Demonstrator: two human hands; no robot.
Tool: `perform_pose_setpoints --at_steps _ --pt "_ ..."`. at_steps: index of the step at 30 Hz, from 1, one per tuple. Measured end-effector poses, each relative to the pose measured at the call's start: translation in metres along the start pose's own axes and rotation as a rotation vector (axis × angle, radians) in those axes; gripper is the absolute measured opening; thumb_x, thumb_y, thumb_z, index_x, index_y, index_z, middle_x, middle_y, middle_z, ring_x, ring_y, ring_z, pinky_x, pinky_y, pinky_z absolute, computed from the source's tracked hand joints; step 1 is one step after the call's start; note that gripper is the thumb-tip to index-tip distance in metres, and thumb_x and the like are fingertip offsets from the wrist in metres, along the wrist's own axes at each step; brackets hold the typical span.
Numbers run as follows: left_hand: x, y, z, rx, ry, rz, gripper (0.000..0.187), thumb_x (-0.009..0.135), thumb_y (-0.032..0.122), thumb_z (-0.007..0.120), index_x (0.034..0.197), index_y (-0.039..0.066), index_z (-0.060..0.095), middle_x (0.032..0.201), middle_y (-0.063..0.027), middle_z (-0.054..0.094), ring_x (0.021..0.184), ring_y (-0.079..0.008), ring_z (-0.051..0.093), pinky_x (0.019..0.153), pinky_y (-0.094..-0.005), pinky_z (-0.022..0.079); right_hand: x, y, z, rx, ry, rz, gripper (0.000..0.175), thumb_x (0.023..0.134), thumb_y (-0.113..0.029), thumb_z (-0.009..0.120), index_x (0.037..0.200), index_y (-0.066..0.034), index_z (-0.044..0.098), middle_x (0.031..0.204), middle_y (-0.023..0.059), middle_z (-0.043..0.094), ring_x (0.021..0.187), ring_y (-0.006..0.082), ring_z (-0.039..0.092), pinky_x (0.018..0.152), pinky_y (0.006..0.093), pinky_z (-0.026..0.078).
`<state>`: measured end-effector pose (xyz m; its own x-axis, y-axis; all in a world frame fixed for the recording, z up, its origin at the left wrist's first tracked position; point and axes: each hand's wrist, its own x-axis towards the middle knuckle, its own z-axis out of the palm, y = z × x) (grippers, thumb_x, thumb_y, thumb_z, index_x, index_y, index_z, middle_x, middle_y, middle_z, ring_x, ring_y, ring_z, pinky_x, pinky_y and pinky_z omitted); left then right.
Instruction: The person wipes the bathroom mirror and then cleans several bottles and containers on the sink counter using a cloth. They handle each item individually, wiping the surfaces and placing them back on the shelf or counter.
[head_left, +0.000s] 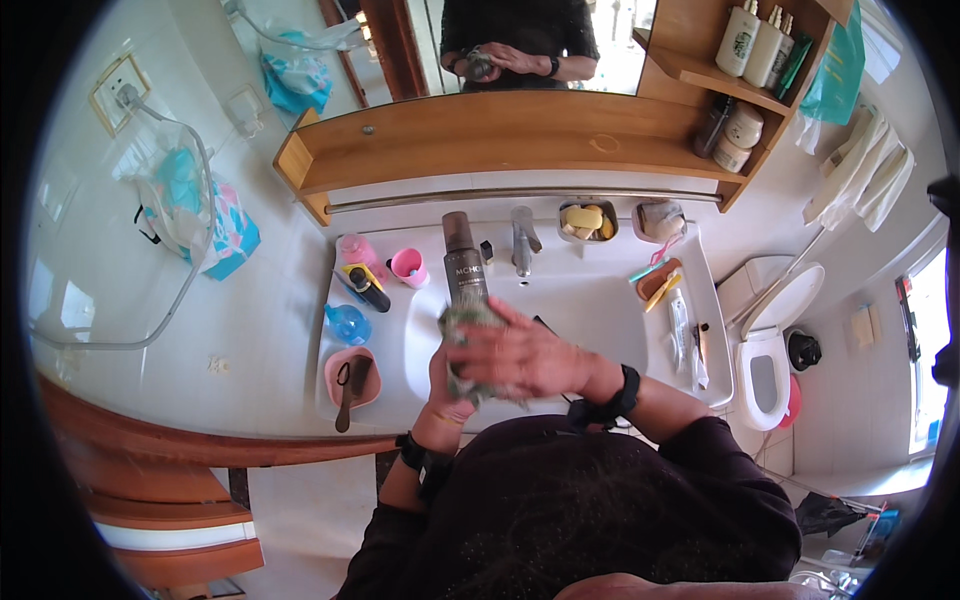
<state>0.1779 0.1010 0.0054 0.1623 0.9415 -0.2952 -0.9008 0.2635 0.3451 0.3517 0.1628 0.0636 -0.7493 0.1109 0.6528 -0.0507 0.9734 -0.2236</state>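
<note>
Over the white washbasin (600, 330) I hold a dark bottle (465, 262) with a brown cap, tilted so its cap points toward the mirror. A green patterned cloth (457, 322) wraps its lower part. My left hand (442, 382) grips the bottle from beneath, mostly hidden by the cloth and my other hand. Across the top, my right hand (517, 352) presses the cloth against the bottle; its fingers are blurred. Behind the bottle stands the chrome faucet (523, 240).
Left on the basin's rim are a pink cup (409, 268), a blue bottle (348, 324) and a pink bowl (352, 375) with a brush. A toothpaste tube (678, 330) and soap dish (587, 220) lie rightward. Above runs a wooden shelf (487, 150) with a metal rail (525, 196).
</note>
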Motion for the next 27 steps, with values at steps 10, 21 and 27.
perform_pose_setpoints --at_steps 10,21,27 --pt "0.004 0.002 0.009 -0.01 -0.21 -0.073 0.062 0.097 0.065 0.037 0.128 0.015 0.053 0.108 -0.0118 0.06 0.088 -0.023 0.063 0.067 -0.0335 0.055 0.006 0.003 -0.001 0.218 0.084 0.123 0.052 0.08 -0.006 0.069 0.13 -0.0066 0.053 0.149 0.015 0.043 0.144 0.0391 0.029 0.117 0.0539 0.025" --pt "0.009 -0.012 -0.003 -0.049 -0.454 -0.208 0.05 0.103 0.048 0.037 0.135 0.01 0.047 0.116 -0.0125 0.062 0.106 -0.0307 0.064 0.086 -0.0467 0.057 0.006 0.035 -0.002 0.03 0.231 0.356 0.035 0.089 -0.014 0.065 0.123 -0.0103 0.058 0.14 0.0134 0.049 0.136 0.0383 0.04 0.116 0.0551 0.024" --pt "0.009 -0.004 -0.006 -0.01 -0.211 -0.07 0.052 0.103 0.045 0.04 0.138 0.006 0.043 0.131 -0.0114 0.055 0.118 -0.0246 0.058 0.097 -0.0401 0.053 -0.005 0.007 0.009 0.244 0.142 0.128 0.039 0.084 -0.01 0.067 0.121 -0.0054 0.057 0.142 0.0148 0.049 0.139 0.0395 0.037 0.117 0.0549 0.025"
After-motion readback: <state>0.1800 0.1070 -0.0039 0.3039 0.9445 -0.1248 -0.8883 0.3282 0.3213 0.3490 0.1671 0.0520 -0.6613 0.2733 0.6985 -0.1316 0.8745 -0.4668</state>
